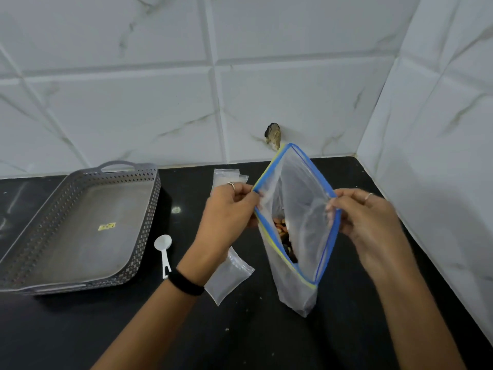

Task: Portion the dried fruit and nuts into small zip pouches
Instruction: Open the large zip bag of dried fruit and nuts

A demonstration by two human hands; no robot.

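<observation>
Head view is showing you holding the large zip bag (296, 222) upright on the black countertop (266, 343), its blue-and-yellow zip mouth pulled wide. Your left hand (229, 206) is pinching the left lip of that mouth, and your right hand (365, 217) is pinching the right lip, so both are grasping the bag and neither is free. The dried fruit and nuts (285, 236) are sitting low inside the bag, only partly showing through the opening.

Just left of the bag, the small zip pouches (228, 279) are lying flat, partly under your left forearm, and they are looking unfilled. Further left of the bag, the white measuring scoop (163, 249) is lying untouched, and beyond it the grey perforated tray (32, 236) is holding no pouches.

Judging by this, you are only at the opening step: no portion is showing as packed, so scooping, filling and sealing are all remaining.
</observation>
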